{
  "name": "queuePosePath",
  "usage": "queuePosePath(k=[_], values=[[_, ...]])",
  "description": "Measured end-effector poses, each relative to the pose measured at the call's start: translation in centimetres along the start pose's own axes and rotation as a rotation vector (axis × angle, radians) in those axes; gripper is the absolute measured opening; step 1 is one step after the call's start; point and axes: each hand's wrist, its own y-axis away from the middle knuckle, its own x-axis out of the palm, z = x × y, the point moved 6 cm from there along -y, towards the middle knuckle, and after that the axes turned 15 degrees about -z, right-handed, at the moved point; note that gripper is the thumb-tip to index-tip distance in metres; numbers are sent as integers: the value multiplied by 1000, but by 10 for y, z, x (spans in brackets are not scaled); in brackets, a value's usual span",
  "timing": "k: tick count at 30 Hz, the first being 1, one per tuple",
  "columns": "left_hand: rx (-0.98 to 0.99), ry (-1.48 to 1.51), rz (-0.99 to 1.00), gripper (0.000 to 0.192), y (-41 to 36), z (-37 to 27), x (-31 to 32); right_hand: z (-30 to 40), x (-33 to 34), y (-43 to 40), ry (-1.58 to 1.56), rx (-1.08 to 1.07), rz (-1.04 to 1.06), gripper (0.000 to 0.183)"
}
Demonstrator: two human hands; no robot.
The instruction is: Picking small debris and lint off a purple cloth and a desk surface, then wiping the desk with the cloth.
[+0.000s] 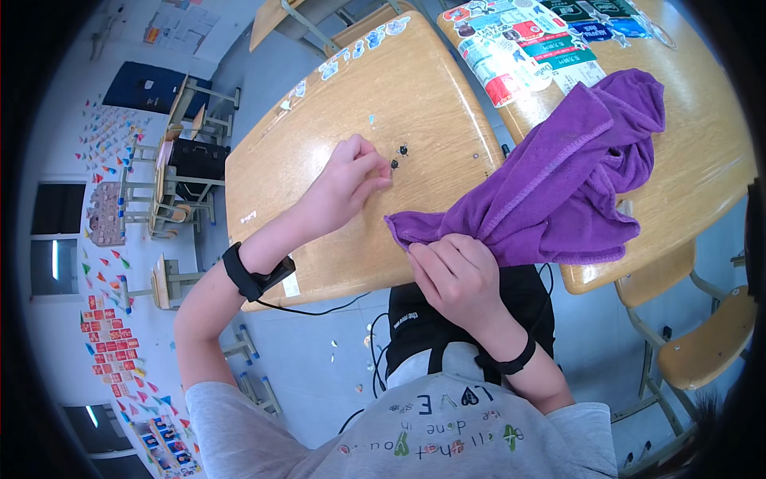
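My left hand (353,179) is over the wooden desk (431,90), its thumb and fingertips drawn together just beside two small black stickers (399,157). Whether anything tiny is between those fingertips cannot be made out. My right hand (458,275) grips the near corner of a purple cloth (556,173) at the desk's front edge. From there the cloth spreads in loose folds over the gap and onto the neighbouring desk (694,143).
Cartoon stickers (375,39) line the far left edge of my desk. The neighbouring desk bears colourful labels (526,45). A wooden chair (709,338) stands at right. Black cables (377,347) hang near my legs. More desks and a black case (197,161) are at left.
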Motion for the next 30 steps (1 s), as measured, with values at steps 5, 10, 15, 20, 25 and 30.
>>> queuePosePath(k=[5, 10, 15, 20, 25, 30], values=[[54, -115, 92, 6, 3, -9, 2, -1, 1, 2, 1, 61, 50, 13], [99, -276, 50, 10, 8, -19, -9, 0, 1, 0, -15, 2, 10, 14], [320, -545, -25, 15, 5, -24, -6, 0, 1, 2, 26, -18, 13, 15], [571, -563, 7, 19, 8, -24, 10, 1, 0, 1, 2, -21, -12, 15], [639, -517, 68, 19, 2, -29, 10, 1, 0, 1, 18, -18, 0, 15], [595, -476, 141, 17, 2, -32, 11, 1, 1, 4, 6, 6, 13, 14]])
